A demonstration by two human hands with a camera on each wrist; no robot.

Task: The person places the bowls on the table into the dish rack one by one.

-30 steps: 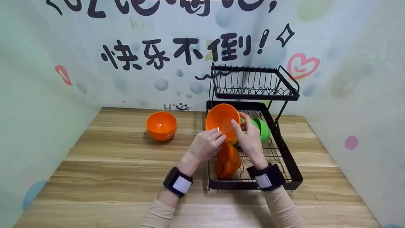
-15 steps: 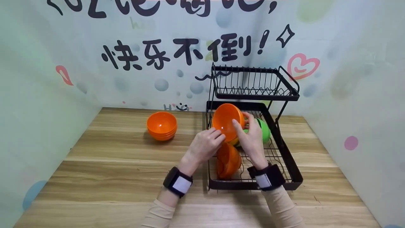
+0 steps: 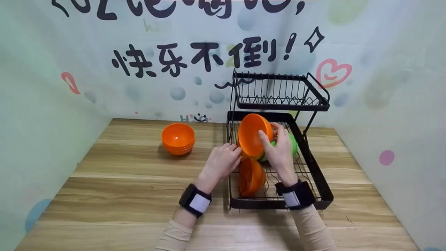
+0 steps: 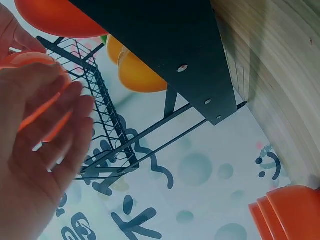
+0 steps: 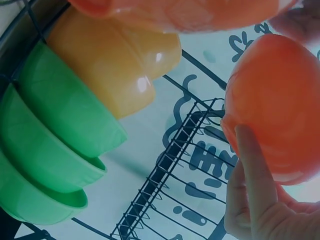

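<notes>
My right hand (image 3: pixel 281 153) grips an orange bowl (image 3: pixel 251 134) above the black dish rack (image 3: pixel 280 205), thumb over the inner wall and fingers behind; the bowl is tilted with its mouth toward the left. In the right wrist view, fingers (image 5: pixel 252 170) lie against this bowl. My left hand (image 3: pixel 221 162) has bent fingers, fingertips right at the bowl's lower left rim; I cannot tell whether they pinch it. More orange bowls (image 3: pixel 251 177) stand on edge in the rack below. Yellow bowls (image 5: pixel 107 65) and green bowls (image 5: pixel 65 100) sit behind, partly hidden by the right hand.
A stack of orange bowls (image 3: pixel 177 137) stands on the wooden table (image 3: pixel 139 188) left of the rack. Above the rack's back is a wire upper shelf (image 3: pixel 282 90). A printed backdrop (image 3: pixel 167 62) closes off the rear and both sides.
The orange bowl has moved right in my right hand and turned a little more sideways. My left hand has drawn slightly left and down, its fingertips now off the bowl's inner face.
</notes>
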